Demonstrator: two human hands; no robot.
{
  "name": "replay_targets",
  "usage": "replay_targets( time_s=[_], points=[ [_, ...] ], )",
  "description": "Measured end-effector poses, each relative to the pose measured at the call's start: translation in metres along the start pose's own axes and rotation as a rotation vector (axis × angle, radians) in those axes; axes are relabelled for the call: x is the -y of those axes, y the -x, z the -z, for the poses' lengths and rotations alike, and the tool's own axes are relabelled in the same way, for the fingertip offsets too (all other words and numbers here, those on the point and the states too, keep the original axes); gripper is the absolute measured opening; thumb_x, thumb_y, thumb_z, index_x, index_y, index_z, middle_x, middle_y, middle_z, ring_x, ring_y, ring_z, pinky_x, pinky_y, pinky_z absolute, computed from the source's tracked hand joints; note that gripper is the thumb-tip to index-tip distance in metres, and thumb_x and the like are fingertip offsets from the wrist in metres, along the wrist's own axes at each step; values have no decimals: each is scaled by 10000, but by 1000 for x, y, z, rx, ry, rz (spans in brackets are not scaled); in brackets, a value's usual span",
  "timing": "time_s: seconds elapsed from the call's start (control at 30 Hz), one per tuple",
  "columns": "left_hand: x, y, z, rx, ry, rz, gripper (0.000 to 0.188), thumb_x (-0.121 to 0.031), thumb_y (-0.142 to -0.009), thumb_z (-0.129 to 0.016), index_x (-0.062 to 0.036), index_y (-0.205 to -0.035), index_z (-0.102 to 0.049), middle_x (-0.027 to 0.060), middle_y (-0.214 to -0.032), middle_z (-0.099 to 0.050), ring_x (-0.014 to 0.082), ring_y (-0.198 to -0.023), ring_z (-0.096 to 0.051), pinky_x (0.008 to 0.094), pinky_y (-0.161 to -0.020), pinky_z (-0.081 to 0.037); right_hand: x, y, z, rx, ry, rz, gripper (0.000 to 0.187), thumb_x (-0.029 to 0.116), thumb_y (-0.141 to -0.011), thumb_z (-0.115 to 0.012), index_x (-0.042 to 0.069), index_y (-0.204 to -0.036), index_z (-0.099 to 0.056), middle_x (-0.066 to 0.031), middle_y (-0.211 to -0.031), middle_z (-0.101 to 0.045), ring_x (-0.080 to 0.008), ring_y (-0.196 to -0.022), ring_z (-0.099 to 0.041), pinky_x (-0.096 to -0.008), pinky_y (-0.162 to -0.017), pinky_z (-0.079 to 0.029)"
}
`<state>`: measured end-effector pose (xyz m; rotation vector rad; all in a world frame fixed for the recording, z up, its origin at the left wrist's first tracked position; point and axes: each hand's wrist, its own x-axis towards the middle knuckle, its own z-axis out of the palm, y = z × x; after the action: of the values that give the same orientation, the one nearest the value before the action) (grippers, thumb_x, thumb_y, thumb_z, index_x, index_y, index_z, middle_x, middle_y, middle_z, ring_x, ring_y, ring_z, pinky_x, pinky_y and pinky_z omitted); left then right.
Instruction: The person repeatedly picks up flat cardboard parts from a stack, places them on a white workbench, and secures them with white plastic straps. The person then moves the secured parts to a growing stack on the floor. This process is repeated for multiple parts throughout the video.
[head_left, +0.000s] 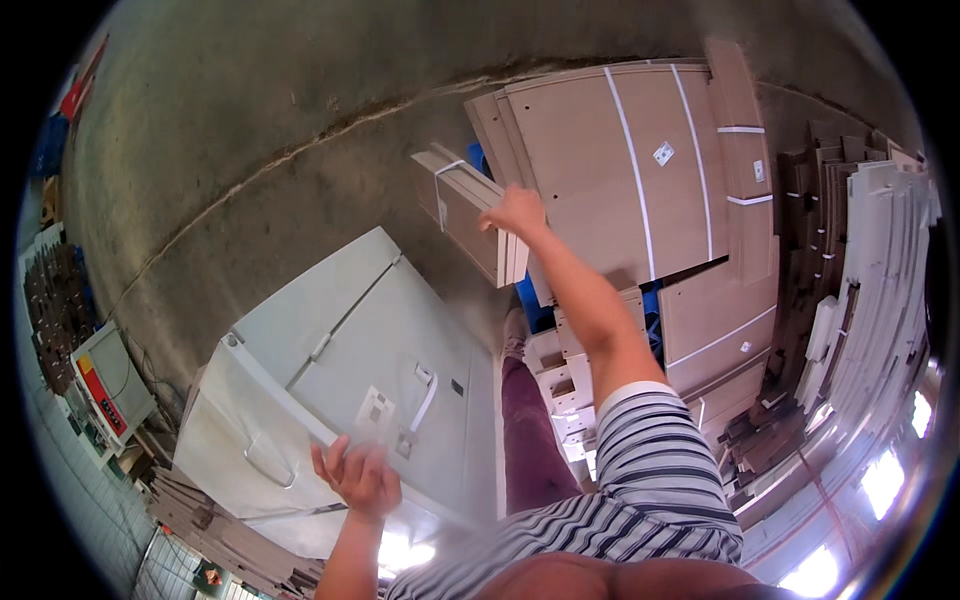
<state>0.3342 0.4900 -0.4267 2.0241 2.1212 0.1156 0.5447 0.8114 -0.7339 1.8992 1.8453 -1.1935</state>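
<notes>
A rough, cracked grey concrete floor [250, 120] carries a smooth, boxy pale-grey cabinet [340, 375] and flat brown board stacks [580, 170] bound with white straps [626, 150]. By the stacks' left edge, the right hand [515, 212] grips narrowly, holding a tilted, strapped bundle of small brown boards [465, 205]. The left hand [360, 475], blurred, has a loose, fairly wide grip beside the cabinet's front.
</notes>
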Motion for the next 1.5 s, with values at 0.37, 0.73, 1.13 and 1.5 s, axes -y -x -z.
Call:
replay_targets(
  time_s=[0.37, 0.73, 1.13, 1.5],
  points=[
    [-4, 2, -3, -7, -26, -6, 246, -90, -672, -515, -120, -870, -658, 34, -923, -629, 300, -1186, -445, 558, -1127, -161, -153, -88, 203, -187, 147, 33, 930, 372, -613, -834, 36, -1373, -417, -201, -1369, -459, -352, -1184, -518, -444, -985, -440],
    [-3, -1, -6, 26, -52, -16, 254, -67, -678, -512, -122, -872, -666, 38, -904, -623, 316, -1203, -416, 563, -1130, -132, -148, -101, -23, -393, -1311, -479, 850, 243, -705, -853, -100, -1297, -349, -242, -1188, -534, -348, -955, -608, -484, -648, -578],
    [1, -7, -3, -22, 9, -55, 235, -64, -686, -543, -133, -882, -653, 29, -933, -636, 314, -1180, -455, 544, -1126, -155, -172, -130, -12, -682, -737, -409, 527, 258, -823, -714, -90, -1178, -538, -244, -1221, -548, -331, -1020, -610, -426, -825, -530],
    [11, 56, 18, -306, 434, -50, 383, -227, -719, -733, -145, -1078, -626, 25, -1085, -621, 290, -1179, -491, 523, -1086, -266, -245, 302, -145, 305, -928, -128, 261, 261, -918, -600, 115, -1125, -538, -41, -843, -608, -146, -659, -603, -270, -523, -493]
  ],
)
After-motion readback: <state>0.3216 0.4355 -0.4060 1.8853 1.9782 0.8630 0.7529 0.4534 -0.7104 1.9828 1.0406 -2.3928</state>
